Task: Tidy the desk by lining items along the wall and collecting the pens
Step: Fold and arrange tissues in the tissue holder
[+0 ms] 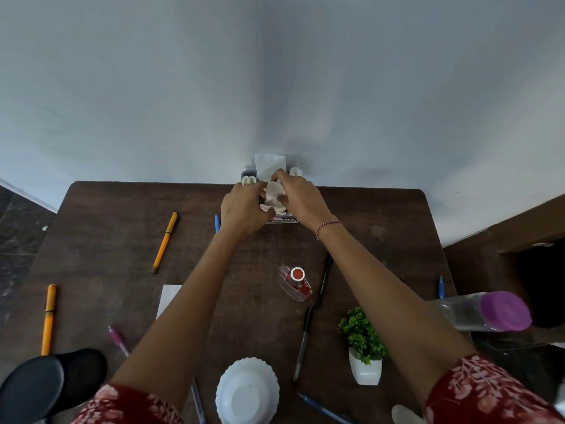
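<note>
Hands together at the far edge: left hand (244,208) and right hand (298,194) both pinch a crumpled soft white tissue (273,194) over a grey holder (246,173) against the wall (183,87). Slim orange pen (165,241) and black pen (302,344) lie loose on the dark wood-grain worktop (107,224).

Your left sleeve (131,405): dark red cloth, pale pink leaf and flower print. Your right sleeve (489,390): same red cloth, same print. Both sleeves stop well short of wrists. Arms bare below them. Right wrist: thin thread band (328,228), red and white twist. Left hand (244,209), right hand (301,197): bare.
</note>
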Demonstrator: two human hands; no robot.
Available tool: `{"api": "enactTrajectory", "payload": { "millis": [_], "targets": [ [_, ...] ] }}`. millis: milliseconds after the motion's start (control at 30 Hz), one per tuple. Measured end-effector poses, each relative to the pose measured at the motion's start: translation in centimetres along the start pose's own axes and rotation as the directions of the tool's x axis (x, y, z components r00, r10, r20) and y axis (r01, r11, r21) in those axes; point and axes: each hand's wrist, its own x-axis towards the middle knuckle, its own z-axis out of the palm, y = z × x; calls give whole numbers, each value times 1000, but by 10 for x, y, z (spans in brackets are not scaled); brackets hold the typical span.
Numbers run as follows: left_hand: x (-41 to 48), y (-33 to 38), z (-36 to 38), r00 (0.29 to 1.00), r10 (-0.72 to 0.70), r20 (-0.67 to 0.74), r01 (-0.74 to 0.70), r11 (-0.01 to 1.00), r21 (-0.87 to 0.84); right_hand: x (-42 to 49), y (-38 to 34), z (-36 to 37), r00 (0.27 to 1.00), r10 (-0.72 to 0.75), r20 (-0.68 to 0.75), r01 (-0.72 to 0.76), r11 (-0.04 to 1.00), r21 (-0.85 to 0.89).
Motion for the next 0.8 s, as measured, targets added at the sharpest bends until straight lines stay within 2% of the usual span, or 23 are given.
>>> {"api": "enactTrajectory", "payload": {
  "millis": [167, 400, 500, 633, 700, 800],
  "targets": [
    [5, -7, -2, 991, -75, -109, 74, 997, -16, -1, 1, 0, 996, -90, -7, 88, 982, -165],
    [0, -5, 2, 999, -36, -18, 38, 984, 174, -2, 8, 17, 988, -154, 7, 152, 965, -216],
    [-3, -5, 2, 1000, -27, -12, 29, 974, 226, -6, 11, 21, 991, -134, 6, 134, 978, -158],
    [-5, -7, 3, 1000, -8, -8, 10, 973, 232, -15, 11, 15, 997, -73, 5, 73, 997, 34],
    [-7, -8, 4, 1000, 10, -14, -7, 979, 206, -20, 12, 14, 997, -73, 35, 72, 997, 21],
    [-10, -10, 6, 996, 85, -32, -77, 975, 208, -27, 12, 15, 993, -109, 40, 112, 990, -88]
  ]
}}
